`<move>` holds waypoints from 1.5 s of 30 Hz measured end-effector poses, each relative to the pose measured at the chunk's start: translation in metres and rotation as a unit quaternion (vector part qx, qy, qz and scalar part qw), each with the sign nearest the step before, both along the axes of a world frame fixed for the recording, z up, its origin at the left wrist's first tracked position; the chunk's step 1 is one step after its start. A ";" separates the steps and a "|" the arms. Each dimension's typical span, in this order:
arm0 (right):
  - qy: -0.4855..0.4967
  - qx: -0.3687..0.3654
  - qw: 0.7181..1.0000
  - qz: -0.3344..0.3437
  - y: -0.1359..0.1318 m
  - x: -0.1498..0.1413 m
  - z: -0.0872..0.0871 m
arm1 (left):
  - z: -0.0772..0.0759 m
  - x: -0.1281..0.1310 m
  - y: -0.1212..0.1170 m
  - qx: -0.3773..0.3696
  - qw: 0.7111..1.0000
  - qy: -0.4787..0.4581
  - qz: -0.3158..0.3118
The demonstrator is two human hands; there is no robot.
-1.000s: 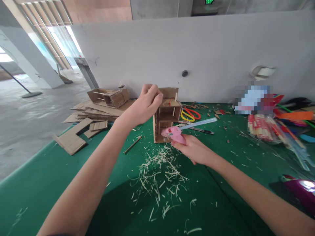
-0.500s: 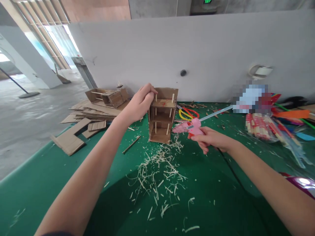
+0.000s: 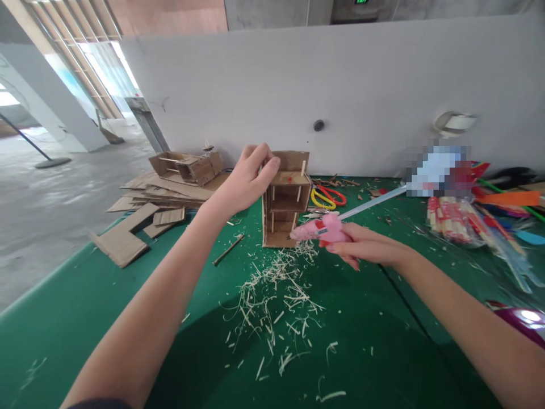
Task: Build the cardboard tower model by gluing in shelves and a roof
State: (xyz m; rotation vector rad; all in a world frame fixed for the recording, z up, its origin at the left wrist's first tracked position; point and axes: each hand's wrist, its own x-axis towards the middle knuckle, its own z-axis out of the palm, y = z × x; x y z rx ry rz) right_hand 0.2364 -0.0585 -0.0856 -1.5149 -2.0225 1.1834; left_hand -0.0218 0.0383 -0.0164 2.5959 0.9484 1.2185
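The left hand [image 3: 254,170] grips the upper left of the box [image 3: 290,199], upright on the green desk [image 3: 191,346]; the right [image 3: 361,245] grasps the glue gun [image 3: 321,228] — nozzle at its base. A sign [image 3: 361,1] reads "EXIT" — green letters.

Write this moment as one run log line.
left hand: holding cardboard shelf by top | right hand: holding pink glue gun | nozzle: near lowest compartment

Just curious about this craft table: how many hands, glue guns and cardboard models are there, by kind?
Hands: 2 (left hand, right hand)
Glue gun: 1
Cardboard models: 2 (held model, rear model)
Total: 5
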 end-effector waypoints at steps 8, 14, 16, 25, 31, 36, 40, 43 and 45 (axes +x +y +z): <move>-0.337 0.287 0.889 0.114 -0.009 -0.054 -0.015 | 0.011 0.004 -0.019 -0.029 0.998 0.052 -0.001; -0.408 0.299 0.853 0.125 -0.011 -0.062 -0.014 | 0.015 0.002 -0.021 -0.048 0.997 0.057 0.004; -0.416 0.299 0.849 0.124 -0.011 -0.064 -0.011 | 0.015 0.001 -0.019 -0.040 0.997 0.060 -0.001; -0.429 0.292 0.844 0.136 -0.008 -0.063 -0.010 | 0.019 -0.005 -0.018 -0.031 0.995 0.090 -0.008; -0.438 0.265 0.848 0.138 -0.007 -0.070 -0.006 | 0.030 -0.008 -0.028 -0.056 0.991 0.119 0.006; -0.439 0.256 0.849 0.142 -0.008 -0.070 -0.004 | 0.038 -0.008 -0.036 -0.072 0.984 0.162 0.020; -0.430 0.275 0.847 0.145 -0.007 -0.069 -0.004 | 0.040 -0.009 -0.041 -0.056 0.983 0.174 0.020; -0.428 0.278 0.848 0.142 -0.007 -0.069 -0.005 | 0.040 -0.009 -0.043 -0.052 0.983 0.177 0.021; -0.426 0.279 0.849 0.141 -0.008 -0.068 -0.006 | 0.041 -0.009 -0.043 -0.050 0.982 0.182 0.022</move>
